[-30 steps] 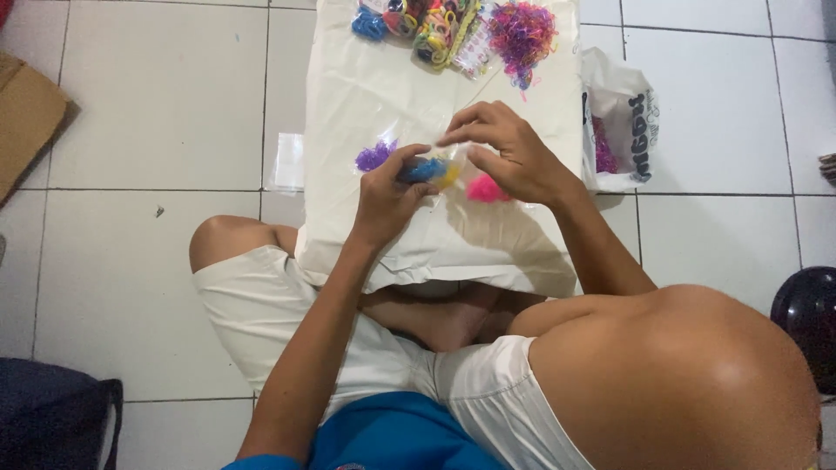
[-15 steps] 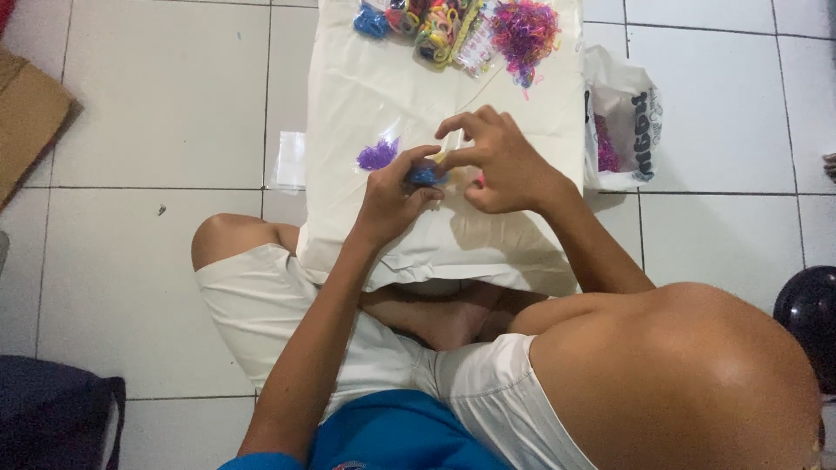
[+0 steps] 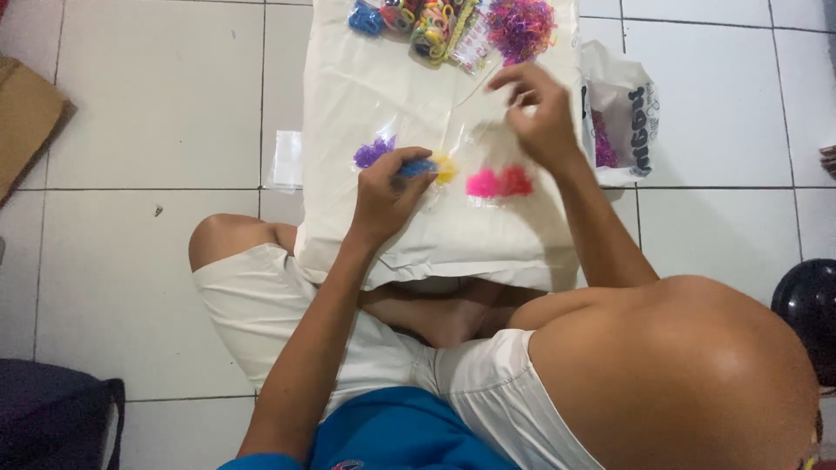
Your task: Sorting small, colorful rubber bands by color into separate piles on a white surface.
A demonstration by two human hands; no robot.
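Observation:
My left hand (image 3: 383, 196) grips a small clear packet holding blue and yellow rubber bands (image 3: 428, 167), pressed against a cream sheet (image 3: 392, 96) spread on the floor. My right hand (image 3: 540, 113) is raised further out over the sheet with its fingers pinched together; whether it holds anything I cannot tell. A clear packet of pink and red bands (image 3: 498, 183) lies just below that hand. A small purple bunch (image 3: 373, 152) lies left of my left hand.
A heap of mixed coloured bands (image 3: 418, 22) and a pink-purple tangle (image 3: 521, 22) sit at the sheet's far edge. A white plastic bag (image 3: 623, 117) lies to the right, a clear packet (image 3: 286, 161) to the left. My bent legs fill the foreground.
My right hand has lifted off the blue and yellow packet and moved up and to the right, uncovering the pink and red packet. My left hand stays on its packet.

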